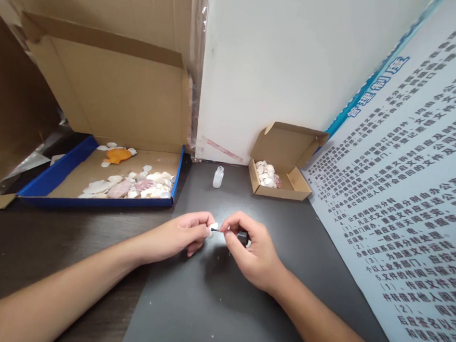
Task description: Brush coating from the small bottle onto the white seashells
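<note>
Near the middle of the view, my left hand (188, 234) pinches a small white shell (212, 226) between thumb and fingers. My right hand (250, 249) grips a brush (216, 230) with a black cap (242, 237) at its back end. The thin dark tip of the brush points left and meets the shell. Beyond both hands, an uncapped small bottle (218, 177) with whitish contents stands upright on the dark grey mat (187, 303).
At the back left, an open blue-edged box (68, 167) holds many white and pinkish shells and an orange shell (118, 156). A small open cardboard box (285, 192) with shells (266, 173) sits at the back right. A printed board (408, 168) leans along the right side.
</note>
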Demonstrator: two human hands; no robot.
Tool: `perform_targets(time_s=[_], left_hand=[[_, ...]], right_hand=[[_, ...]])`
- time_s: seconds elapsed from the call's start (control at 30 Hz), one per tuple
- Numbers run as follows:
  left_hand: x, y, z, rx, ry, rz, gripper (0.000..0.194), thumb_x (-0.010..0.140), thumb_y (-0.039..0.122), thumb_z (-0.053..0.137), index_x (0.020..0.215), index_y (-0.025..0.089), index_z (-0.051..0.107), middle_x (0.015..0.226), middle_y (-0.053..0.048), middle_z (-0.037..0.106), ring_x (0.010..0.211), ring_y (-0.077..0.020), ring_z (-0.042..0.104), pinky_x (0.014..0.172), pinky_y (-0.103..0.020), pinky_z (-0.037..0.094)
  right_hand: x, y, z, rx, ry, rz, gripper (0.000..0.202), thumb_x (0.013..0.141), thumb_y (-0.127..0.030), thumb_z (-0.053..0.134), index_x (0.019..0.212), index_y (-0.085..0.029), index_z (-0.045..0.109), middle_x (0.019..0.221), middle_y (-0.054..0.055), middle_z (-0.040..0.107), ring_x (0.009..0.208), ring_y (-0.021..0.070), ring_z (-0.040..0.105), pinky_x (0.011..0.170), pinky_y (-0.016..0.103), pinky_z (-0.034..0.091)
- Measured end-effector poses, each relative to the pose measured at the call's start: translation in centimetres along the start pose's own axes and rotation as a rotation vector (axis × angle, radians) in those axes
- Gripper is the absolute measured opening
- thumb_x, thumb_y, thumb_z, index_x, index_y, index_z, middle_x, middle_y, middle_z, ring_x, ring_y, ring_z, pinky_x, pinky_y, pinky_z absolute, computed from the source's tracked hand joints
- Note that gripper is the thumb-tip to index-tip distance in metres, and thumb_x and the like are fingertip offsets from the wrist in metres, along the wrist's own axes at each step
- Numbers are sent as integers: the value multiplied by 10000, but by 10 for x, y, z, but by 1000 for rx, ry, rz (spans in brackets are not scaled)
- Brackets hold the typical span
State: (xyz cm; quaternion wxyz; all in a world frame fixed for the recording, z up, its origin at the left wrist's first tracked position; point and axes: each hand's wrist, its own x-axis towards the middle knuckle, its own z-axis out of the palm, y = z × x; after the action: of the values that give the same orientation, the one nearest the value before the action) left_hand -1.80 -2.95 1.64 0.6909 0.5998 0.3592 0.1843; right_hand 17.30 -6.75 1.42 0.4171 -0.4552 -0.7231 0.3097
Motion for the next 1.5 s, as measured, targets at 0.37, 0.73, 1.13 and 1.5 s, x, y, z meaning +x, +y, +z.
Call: perform_targets(time_s=[0.37, 0.73, 1.13, 1.5], left_hand=[[0, 0, -1, 14, -10, 0, 192, 851, 383, 510, 832, 200, 457, 590, 83, 351, 552, -105, 350, 566, -247, 329], [-1, -1, -1, 32, -15, 1, 197, 860, 384, 511, 831, 199, 451, 566, 88, 357, 548, -103, 351, 572, -248, 310], [-1, -1, -2, 41, -12, 1, 211, 855, 397, 512, 826, 199, 444, 565, 89, 356, 543, -99, 354, 564, -242, 308], [-1, 0, -1, 52, -11, -1, 197, 861, 391, 502, 836, 201, 457, 580, 84, 353, 552, -104, 353, 571, -247, 315]], right_hand=[[-1, 0, 0, -80, -18, -14, 158, 802, -74, 496, 822, -187, 604, 666, -35, 518, 599, 114, 464, 582, 220, 361], [0, 1, -2, -57, 32, -22, 153, 804, -76, 490, 792, -187, 594, 634, -44, 501, 572, 107, 451, 567, 215, 358], [0, 3, 1, -59, 17, -67, 161, 797, -75, 485, 811, -187, 600, 681, -30, 540, 605, 112, 484, 587, 217, 378], [-3, 1, 3, -122, 61, -74, 172, 791, -61, 483, 795, -187, 599, 660, -28, 539, 577, 112, 476, 562, 220, 368]])
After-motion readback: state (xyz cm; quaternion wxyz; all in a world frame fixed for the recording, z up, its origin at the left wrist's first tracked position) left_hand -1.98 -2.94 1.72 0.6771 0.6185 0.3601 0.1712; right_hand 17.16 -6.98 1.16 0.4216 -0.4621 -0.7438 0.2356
